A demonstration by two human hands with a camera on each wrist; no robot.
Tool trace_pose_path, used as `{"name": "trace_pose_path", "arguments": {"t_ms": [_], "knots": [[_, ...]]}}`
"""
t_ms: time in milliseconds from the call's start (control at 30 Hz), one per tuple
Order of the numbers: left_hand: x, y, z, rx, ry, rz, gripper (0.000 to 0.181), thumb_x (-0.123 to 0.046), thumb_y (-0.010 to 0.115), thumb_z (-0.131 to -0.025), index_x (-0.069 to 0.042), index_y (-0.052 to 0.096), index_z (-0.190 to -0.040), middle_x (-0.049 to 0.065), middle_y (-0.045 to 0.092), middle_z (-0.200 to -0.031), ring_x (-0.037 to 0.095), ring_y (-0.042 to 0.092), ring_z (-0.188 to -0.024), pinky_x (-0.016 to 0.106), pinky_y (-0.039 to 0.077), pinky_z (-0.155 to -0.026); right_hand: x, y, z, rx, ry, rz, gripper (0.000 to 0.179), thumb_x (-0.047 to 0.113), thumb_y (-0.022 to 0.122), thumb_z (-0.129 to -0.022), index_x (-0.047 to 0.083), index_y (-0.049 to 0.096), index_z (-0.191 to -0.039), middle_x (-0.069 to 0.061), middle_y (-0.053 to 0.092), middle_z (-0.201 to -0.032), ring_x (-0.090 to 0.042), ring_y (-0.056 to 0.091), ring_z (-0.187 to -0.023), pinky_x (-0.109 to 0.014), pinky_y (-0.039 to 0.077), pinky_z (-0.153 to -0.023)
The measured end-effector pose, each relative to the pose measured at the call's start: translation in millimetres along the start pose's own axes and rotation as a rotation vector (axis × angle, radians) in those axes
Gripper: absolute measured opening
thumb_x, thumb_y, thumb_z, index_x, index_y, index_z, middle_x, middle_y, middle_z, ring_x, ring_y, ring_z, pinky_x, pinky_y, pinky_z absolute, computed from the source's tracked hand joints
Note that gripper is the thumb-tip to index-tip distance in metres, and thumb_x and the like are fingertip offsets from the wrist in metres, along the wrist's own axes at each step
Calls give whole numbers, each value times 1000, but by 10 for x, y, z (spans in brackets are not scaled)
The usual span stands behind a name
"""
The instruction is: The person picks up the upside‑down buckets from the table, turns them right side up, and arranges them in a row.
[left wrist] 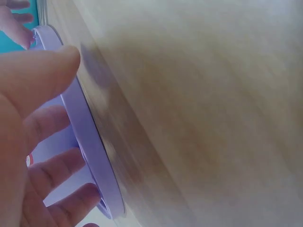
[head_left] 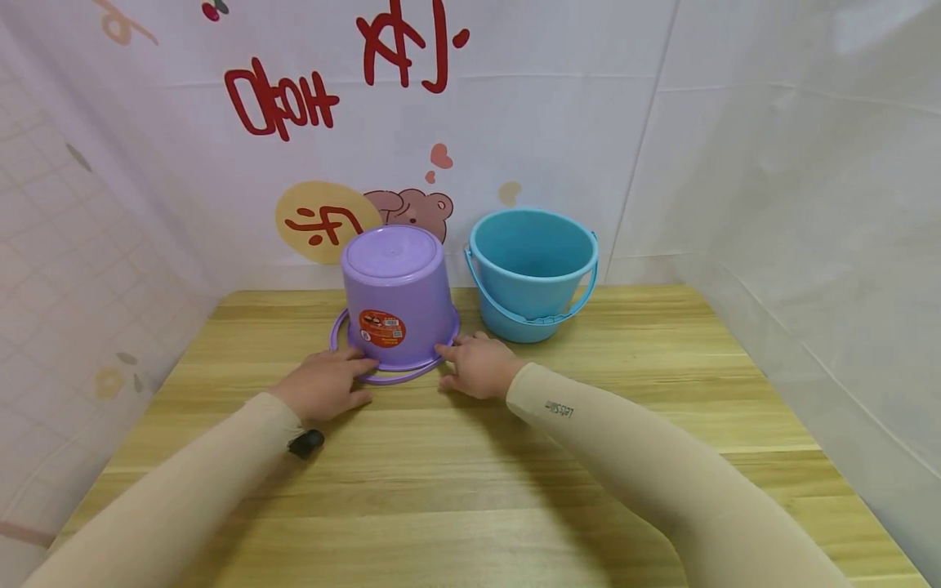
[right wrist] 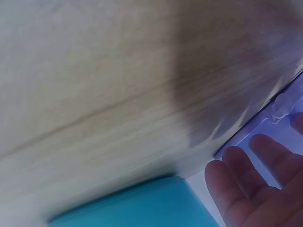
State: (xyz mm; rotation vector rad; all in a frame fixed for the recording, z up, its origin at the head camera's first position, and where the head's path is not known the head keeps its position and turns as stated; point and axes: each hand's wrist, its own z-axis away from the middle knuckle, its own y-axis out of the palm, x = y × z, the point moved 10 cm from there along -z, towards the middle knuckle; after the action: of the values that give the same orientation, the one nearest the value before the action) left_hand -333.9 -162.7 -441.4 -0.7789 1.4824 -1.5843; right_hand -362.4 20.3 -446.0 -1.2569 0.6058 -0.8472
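Observation:
A purple bucket (head_left: 404,298) stands upside down on the table, its base up and a red oval label on its side. Its purple handle (head_left: 397,379) lies around the front of the rim. At the bucket's front left is my left hand (head_left: 323,385), fingers extended to the lower rim; in the left wrist view the thumb and spread fingers (left wrist: 57,172) lie by the purple rim. My right hand (head_left: 481,366) reaches the rim at the front right. The right wrist view shows its fingers (right wrist: 244,170) extended and apart beside the purple wall.
A light blue bucket (head_left: 515,298) stands upright just right of the purple one, its handle hanging down in front. Behind is a white curtain (head_left: 551,131) with red writing and a cartoon bear. The wooden table (head_left: 412,490) extends toward me, and curtains flank both sides.

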Motion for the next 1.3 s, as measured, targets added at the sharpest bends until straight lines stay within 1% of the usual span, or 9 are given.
{"name": "trace_pose_path", "arguments": {"t_ms": [100,300,500,700,900,1033,1167,1300], "knots": [[-16,-20,-10,-8,-1,-1,57,-43,71,-100,-11,62,-147,21,57,-150,47,52,-141,68,40,-113,-1,16,-10,6,3,-4,72,56,60,-103,24,38,-165,-14,42,-167,-34,39,-156,-54,28,-129],[-7,-20,-6,-9,-11,-5,57,-42,71,-100,-12,62,-147,21,57,-150,47,53,-140,68,40,-113,-1,41,-28,2,-6,9,72,56,59,-103,23,39,-165,-13,42,-167,-33,40,-155,-53,29,-129],[-15,-34,-17,-6,-13,1,55,-41,72,-99,-13,63,-146,21,58,-150,48,53,-140,69,40,-113,-20,51,-39,-15,-11,14,72,56,60,-103,22,41,-163,-10,47,-165,-29,43,-154,-51,29,-129],[-10,-47,-29,-5,-14,0,53,-39,72,-100,-14,64,-146,20,59,-149,48,54,-138,70,40,-113,-34,53,-36,-19,-8,-6,70,55,61,-103,22,42,-163,-9,52,-161,-28,46,-152,-50,29,-129],[-1,-37,-29,3,-26,8,54,-39,72,-100,-14,63,-147,21,57,-151,49,51,-140,71,37,-114,-39,45,-35,-22,-3,-15,69,54,61,-103,22,43,-162,-8,55,-158,-27,49,-150,-48,29,-129],[0,-41,-32,-13,-23,13,52,-38,73,-99,-14,64,-144,20,59,-149,49,53,-138,71,39,-113,-27,34,-32,-24,-4,-12,69,53,62,-103,21,45,-161,-10,57,-156,-29,51,-148,-48,28,-130],[5,-46,-31,-33,-19,19,50,-38,75,-98,-14,66,-141,19,61,-145,47,55,-136,70,41,-111,-18,25,-37,-31,-7,-10,68,53,63,-103,20,48,-160,-10,60,-154,-29,53,-145,-46,31,-128],[18,-31,-43,-40,-14,21,48,-38,75,-98,-16,68,-140,17,62,-144,46,56,-135,70,41,-110,-17,33,-51,-44,-22,-13,67,53,64,-102,19,50,-158,-11,61,-152,-30,55,-143,-45,35,-126]]}}
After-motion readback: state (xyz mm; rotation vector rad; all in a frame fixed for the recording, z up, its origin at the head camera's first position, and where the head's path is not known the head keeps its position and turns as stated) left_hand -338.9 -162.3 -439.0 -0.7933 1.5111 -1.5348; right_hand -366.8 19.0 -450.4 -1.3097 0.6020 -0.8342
